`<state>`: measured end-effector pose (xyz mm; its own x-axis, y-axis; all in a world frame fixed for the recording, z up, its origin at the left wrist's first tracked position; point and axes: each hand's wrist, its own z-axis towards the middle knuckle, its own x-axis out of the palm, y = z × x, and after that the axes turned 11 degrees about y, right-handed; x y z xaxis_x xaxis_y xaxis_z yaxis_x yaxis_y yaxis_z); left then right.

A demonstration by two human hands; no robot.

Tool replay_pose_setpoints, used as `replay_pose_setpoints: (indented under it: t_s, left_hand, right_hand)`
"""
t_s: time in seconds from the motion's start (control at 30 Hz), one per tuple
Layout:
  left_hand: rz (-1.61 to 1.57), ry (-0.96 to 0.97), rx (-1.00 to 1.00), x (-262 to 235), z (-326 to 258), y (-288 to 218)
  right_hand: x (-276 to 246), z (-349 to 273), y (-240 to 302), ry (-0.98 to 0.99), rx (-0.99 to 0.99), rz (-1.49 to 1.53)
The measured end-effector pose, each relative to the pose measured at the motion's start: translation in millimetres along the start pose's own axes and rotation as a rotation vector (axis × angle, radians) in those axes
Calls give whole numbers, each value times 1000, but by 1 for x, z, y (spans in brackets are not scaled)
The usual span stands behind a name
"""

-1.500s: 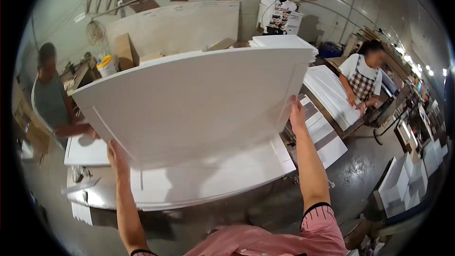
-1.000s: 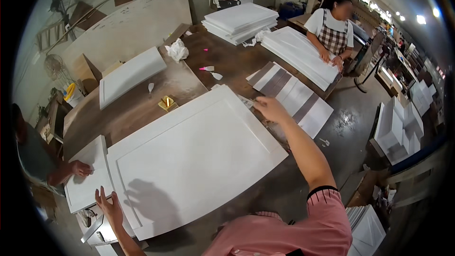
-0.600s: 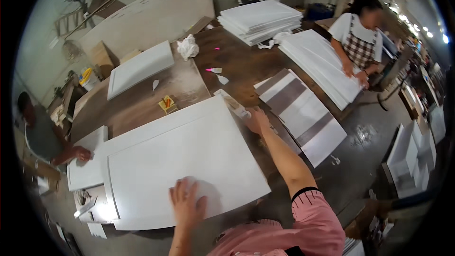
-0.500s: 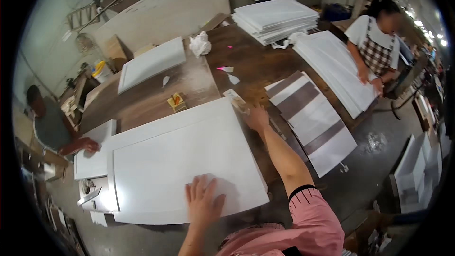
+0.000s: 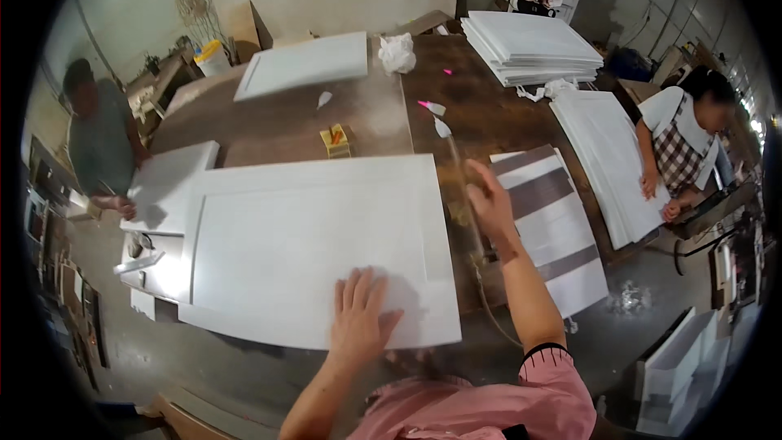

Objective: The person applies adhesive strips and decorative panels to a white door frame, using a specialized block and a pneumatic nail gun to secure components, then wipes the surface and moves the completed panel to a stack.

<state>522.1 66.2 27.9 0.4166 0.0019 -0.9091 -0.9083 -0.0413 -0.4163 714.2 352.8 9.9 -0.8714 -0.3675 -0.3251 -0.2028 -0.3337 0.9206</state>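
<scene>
A large white panel (image 5: 318, 228) with a recessed border lies flat before me. My left hand (image 5: 358, 310) rests palm down on it near its front edge, fingers stretched and holding nothing. To the right of the panel, my right hand (image 5: 491, 205) hovers beside a long clear tube (image 5: 463, 187) with a white pointed nozzle (image 5: 442, 127) and a hose (image 5: 489, 303) at its near end. Its fingers are curved and apart, slightly blurred, with nothing visible in them. Partly behind the tube, a small yellowish block (image 5: 458, 212) lies on the table.
White and brown striped boards (image 5: 542, 228) lie right of my hand. White panels are stacked at the far right (image 5: 529, 37) and under a co-worker's hands (image 5: 607, 163). Another person's hand (image 5: 124, 208) is at the left. A yellow box (image 5: 335, 143) stands beyond my panel.
My right hand has left the yellowish block and moved right, over beside the tube. My left hand stays on the panel. The view has shifted. The person at left has drawn a hand back.
</scene>
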Motion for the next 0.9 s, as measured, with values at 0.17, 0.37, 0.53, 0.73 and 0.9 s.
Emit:
replay_pose_setpoints:
  t_s: [0.17,0.37,0.53,0.73,0.9]
  left_hand:
    - [-240,-133,19,10,8,4]
    - [-328,-153,-72,10,-8,21]
    - [-219,-88,-100,13,-10,15]
    - [-217,-74,-98,17,-20,7]
    - [-481,-613,-145,43,-43,10]
  right_hand:
    - [60,-81,88,404,81,-605]
    - [105,-74,75,382,85,-891]
    - [96,-45,45,267,-81,-879]
    - [24,-70,49,274,-56,-533]
    - [-158,-116,-57,-60,-27,-594]
